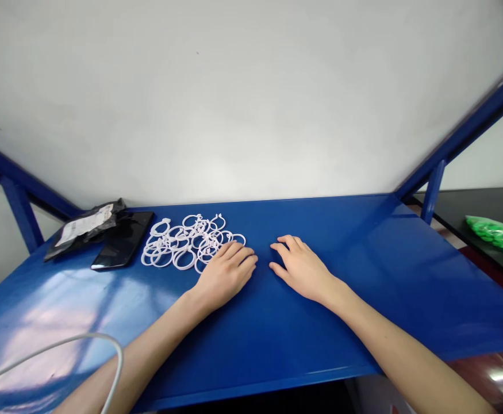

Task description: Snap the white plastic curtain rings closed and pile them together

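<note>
White plastic curtain rings (185, 259), each with a small eyelet, lie in a loose overlapping heap on the blue table. My left hand (225, 271) rests palm down at the right edge of this heap, its fingers stretched out and partly covering the nearest rings. Nothing shows in its grasp; what lies under the palm is hidden. To the right, my right hand (299, 269) is palm down over the bare tabletop, fingers apart and holding nothing. A strip of blue surface separates the two hands.
Left of the rings lie a black phone (124, 241) and a black plastic package (89, 227) with a white label. A white cable (61, 343) loops across my left forearm. Blue frame bars flank the table (251, 351). A green bag (496, 236) sits on a dark surface at right.
</note>
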`<state>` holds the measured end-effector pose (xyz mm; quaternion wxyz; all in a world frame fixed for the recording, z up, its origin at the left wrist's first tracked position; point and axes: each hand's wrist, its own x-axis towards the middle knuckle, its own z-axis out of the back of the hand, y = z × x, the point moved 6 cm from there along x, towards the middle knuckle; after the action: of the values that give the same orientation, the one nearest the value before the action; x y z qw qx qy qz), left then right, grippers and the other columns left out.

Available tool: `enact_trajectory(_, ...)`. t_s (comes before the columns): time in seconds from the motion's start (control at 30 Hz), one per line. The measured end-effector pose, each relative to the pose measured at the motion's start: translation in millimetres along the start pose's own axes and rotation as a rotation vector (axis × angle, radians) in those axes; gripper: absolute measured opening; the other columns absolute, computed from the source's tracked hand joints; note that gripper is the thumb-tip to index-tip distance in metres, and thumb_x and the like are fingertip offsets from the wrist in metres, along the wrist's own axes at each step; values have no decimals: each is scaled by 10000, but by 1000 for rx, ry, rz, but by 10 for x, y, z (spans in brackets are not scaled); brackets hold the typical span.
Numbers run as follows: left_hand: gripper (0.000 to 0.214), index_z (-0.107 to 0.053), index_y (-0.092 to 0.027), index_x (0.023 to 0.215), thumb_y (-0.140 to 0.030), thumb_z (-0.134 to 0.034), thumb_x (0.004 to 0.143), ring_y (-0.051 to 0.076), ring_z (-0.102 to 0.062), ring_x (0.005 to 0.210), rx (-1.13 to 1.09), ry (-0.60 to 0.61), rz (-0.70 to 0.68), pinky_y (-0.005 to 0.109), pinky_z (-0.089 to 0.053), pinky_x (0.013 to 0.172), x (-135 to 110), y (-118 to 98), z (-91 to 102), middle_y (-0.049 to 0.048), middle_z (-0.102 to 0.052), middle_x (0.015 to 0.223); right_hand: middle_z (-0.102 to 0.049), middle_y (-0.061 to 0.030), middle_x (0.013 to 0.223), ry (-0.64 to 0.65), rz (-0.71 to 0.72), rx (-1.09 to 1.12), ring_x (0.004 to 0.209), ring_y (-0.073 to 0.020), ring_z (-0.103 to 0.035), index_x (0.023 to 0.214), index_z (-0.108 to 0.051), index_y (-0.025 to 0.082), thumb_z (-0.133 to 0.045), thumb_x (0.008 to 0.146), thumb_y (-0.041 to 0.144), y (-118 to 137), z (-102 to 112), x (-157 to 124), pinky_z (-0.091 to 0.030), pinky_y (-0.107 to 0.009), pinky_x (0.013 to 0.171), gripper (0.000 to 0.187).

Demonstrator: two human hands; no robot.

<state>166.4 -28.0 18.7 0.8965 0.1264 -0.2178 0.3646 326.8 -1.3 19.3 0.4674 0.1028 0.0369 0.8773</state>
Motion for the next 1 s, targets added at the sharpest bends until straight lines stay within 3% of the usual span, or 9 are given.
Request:
enact_trajectory(0.17,203,-726,-172,1080,-182,-543,992,323,-600,1115,189,7,170,472,-484,961,-46,196,4,143,-705,1198,-579,-210,1383,21,-18,11,1293,-364,-561,1348,-621,125,-576,1006,341,-6,3,1,-509,-539,1068,407)
enact_trajectory(0.27,211,-728,-188,1051,-136,-536,982,321,-588,1132,212,49,193,463,-483,957,-85,254,-30,136,-699,1208,-578,-203,1387,21,-19,20,1302,-363,-557,1347,-623,141,-575,1006,345,-13,10,-4,-508,-541,1070,400)
enact_trajectory(0.43,190,-713,-176,1028,-140,-528,1000,289,-584,1105,159,18,31,448,-480,980,-73,129,18,100,-718,1202,-609,-184,1333,-16,-7,98,1262,-348,-573,1314,-634,158,-597,996,315,-1,15,1,-513,-537,1055,357)
enact_trajectory(0.63,248,-691,-158,1080,-125,-450,1036,229,-623,1058,50,-113,-230,411,-489,1007,11,-189,242,82,-746,1110,-731,-87,1136,-166,98,420,1066,-249,-632,1183,-651,198,-455,1078,293,151,79,22,-527,-446,976,241)
enact_trajectory(0.83,221,-663,-131,1137,-89,-488,1009,226,-655,1002,-38,-193,-263,404,-519,949,15,-219,319,81,-762,1070,-767,-42,974,-238,118,451,837,-204,-653,972,-673,206,-465,1072,260,196,125,4,-501,-372,824,237)
enact_trajectory(1.0,189,-637,-169,1079,-74,-649,916,208,-666,921,-174,-305,-179,358,-550,856,-7,-168,372,68,-754,1003,-759,-21,895,-234,97,490,828,-182,-683,879,-676,217,-492,1065,282,159,80,2,-486,-324,810,269)
